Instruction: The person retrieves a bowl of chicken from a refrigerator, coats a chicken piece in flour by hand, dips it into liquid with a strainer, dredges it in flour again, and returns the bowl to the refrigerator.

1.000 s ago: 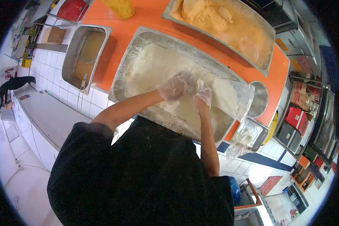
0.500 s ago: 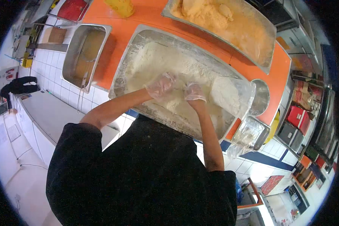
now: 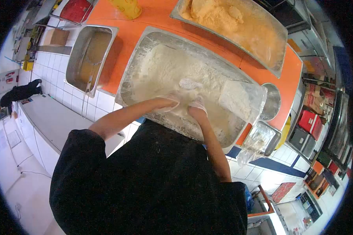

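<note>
"Powder [image 3: 164, 64] lies in the tray [image 3: 184, 131] at the worktop's [image 3: 123, 51] near edge. Where's the pale coated piece [image 3: 190, 84]?"

"Head view puts it on the powder, just beyond the left hand [image 3: 168, 102] and right hand [image 3: 197, 106]."

"And their fingers?"

"Low in the powder, the hands side by side but apart. Spread or pressed together, I cannot tell."

"Any advice?"

"I'd scoop gently from beneath, fold loose powder over the piece, press lightly, and work well inside the rim to limit spills."
</note>
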`<state>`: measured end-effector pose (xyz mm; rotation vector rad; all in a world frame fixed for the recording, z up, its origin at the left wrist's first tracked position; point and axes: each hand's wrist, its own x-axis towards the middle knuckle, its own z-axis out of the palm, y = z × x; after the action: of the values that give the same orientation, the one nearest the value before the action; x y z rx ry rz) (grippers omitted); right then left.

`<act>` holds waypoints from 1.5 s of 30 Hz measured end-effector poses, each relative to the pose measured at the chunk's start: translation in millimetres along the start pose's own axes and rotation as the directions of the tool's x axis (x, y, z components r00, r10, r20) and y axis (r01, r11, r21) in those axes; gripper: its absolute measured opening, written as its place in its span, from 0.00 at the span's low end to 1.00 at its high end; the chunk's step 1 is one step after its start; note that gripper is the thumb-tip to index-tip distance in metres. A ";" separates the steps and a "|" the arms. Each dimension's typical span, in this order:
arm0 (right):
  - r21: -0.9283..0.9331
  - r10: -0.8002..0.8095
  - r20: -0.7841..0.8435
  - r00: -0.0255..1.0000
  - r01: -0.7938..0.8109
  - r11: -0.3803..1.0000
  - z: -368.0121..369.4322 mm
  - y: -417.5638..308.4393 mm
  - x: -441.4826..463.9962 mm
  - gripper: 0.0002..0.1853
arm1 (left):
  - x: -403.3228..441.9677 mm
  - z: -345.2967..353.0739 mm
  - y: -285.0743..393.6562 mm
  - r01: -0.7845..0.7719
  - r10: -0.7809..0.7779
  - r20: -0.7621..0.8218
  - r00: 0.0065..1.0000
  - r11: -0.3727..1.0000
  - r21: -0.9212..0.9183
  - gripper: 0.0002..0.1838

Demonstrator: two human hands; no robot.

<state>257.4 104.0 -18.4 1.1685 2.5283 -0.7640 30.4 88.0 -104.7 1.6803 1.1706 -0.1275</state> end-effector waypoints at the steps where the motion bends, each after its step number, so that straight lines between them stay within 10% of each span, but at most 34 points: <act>1: 0.047 -0.003 0.266 0.964 -0.010 0.999 -17.9 -6.5 4.0 0.14 | -0.7 6.8 9.9 0.108 -0.114 -0.021 0.993 0.977 -0.184 0.21; 2: 0.045 -0.001 0.264 0.964 -0.011 0.999 -14.4 -3.8 0.1 0.14 | -0.1 10.0 18.4 0.204 -0.228 -0.022 0.973 0.908 -0.365 0.21; 4: 0.601 0.278 -0.149 0.949 -0.137 0.788 -6.1 2.2 -14.4 0.12 | -7.0 -1.1 32.0 0.291 -0.342 0.003 0.940 0.795 -0.533 0.21; 6: 0.519 0.335 -0.334 0.881 -0.125 0.845 -14.4 11.7 -19.1 0.12 | -30.3 -41.4 67.4 -0.119 0.161 -0.316 0.935 0.981 0.150 0.22; 7: 0.426 0.360 -0.517 0.777 -0.132 0.895 -21.4 16.3 -21.1 0.13 | -35.6 -59.0 85.9 -0.120 0.163 -0.313 0.936 0.981 0.152 0.22; 11: 0.721 0.664 -0.252 0.704 -0.321 0.614 -32.0 27.9 -32.4 0.15 | -12.8 -83.4 139.7 -0.052 0.208 -0.287 0.935 0.882 0.468 0.24; 13: 0.182 0.386 -0.361 0.849 -0.342 0.922 -20.7 37.8 -32.8 0.18 | 7.9 -79.6 136.5 -0.143 0.342 -0.275 0.899 0.820 0.554 0.25; 16: 0.273 0.441 -0.241 0.865 -0.375 0.886 -25.6 28.0 -36.8 0.19 | 46.3 -55.7 102.5 -0.202 0.657 -0.362 0.661 0.621 0.758 0.25; 17: 0.275 0.448 -0.234 0.863 -0.383 0.882 -21.1 29.5 -36.8 0.19 | 50.9 -52.5 99.9 -0.562 0.522 -0.489 0.699 0.824 0.077 0.27; 18: 0.249 0.350 -0.353 0.867 -0.274 0.929 -17.0 28.8 -37.0 0.19 | 50.3 -43.1 99.0 -0.596 0.351 -0.482 0.803 0.479 -0.645 0.29; 19: 0.200 0.236 -0.482 0.844 -0.156 0.967 -14.5 34.0 -30.0 0.19 | 45.8 -47.8 105.5 -0.602 0.354 -0.488 0.798 0.477 -0.640 0.29; 20: 0.193 0.227 -0.500 0.836 -0.148 0.970 -16.3 41.6 -15.8 0.19 | 40.4 -63.8 111.0 -0.546 0.490 -0.395 0.777 0.837 -0.037 0.31; 21: 0.055 0.063 -0.590 0.805 -0.038 0.998 -15.2 46.3 -5.6 0.20 | 30.7 -74.3 115.4 -0.298 0.528 -0.241 0.814 0.736 0.607 0.34; 23: -0.080 -0.093 -0.649 0.755 0.054 0.995 -7.1 46.4 5.1 0.21 | 17.7 -64.1 86.0 -0.321 0.579 -0.342 0.740 0.751 0.577 0.34; 25: 0.275 0.130 -0.460 0.879 0.002 0.961 -3.2 43.6 11.0 0.20 | 5.6 -61.3 73.2 -0.348 0.613 -0.451 0.649 0.766 0.540 0.33; 27: 0.235 0.111 -0.333 0.936 -0.031 0.971 -35.8 28.4 3.3 0.18 | -14.6 -78.5 84.5 -0.247 0.430 -0.325 0.842 0.844 0.476 0.33; 32: -0.066 0.058 -0.068 0.996 -0.062 0.996 -17.2 50.4 29.0 0.16 | 17.4 -98.8 26.8 -0.493 0.533 -0.194 0.824 0.842 0.221 0.26; 34: 0.554 0.420 -0.213 0.882 -0.246 0.796 -48.6 41.4 20.2 0.17 | 19.2 -81.8 -2.1 -0.607 0.617 -0.297 0.729 0.783 0.135 0.21; 36: 0.214 0.261 -0.163 0.952 -0.224 0.951 -44.1 33.2 -3.4 0.18 | 4.8 -71.4 -7.9 0.061 0.076 -0.550 0.832 0.972 0.227 0.22; 37: -0.147 0.126 -0.051 0.991 -0.133 0.980 -42.1 30.0 -14.4 0.19 | -2.9 -76.4 7.4 0.060 0.078 -0.550 0.831 0.972 0.227 0.22; 39: -0.068 0.081 0.013 0.997 -0.080 0.994 15.1 25.1 -10.9 0.19 | -29.6 -87.7 52.8 0.016 -0.149 0.155 0.977 0.769 0.640 0.24; 40: 0.011 0.029 0.067 0.997 -0.029 1.000 34.6 20.4 -6.4 0.19 | -35.5 -69.4 49.6 0.013 -0.147 0.157 0.976 0.768 0.640 0.24; 41: 0.011 0.029 0.067 0.997 -0.030 0.999 30.5 10.8 -3.5 0.19 | -40.0 -43.8 37.4 0.060 -0.069 0.059 0.996 0.987 0.151 0.25; 42: 0.167 0.071 0.097 0.993 -0.087 0.982 18.5 -0.9 2.1 0.19 | -43.7 -29.6 31.2 0.021 -0.053 -0.072 0.996 0.925 -0.379 0.27; 44: 0.316 0.102 0.135 0.986 -0.140 0.938 18.7 -1.0 12.5 0.19 | -42.4 -19.6 48.6 -0.018 -0.084 -0.149 0.985 0.813 -0.582 0.28; 45: 0.684 0.230 0.021 0.973 -0.182 0.707 27.0 6.3 17.9 0.19 | -38.9 -17.1 59.1 -0.074 -0.128 -0.208 0.970 0.656 -0.751 0.28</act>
<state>250.8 103.7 -50.8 1.6727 2.1297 -1.7068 46.5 77.7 -34.5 0.9275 1.1949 0.5174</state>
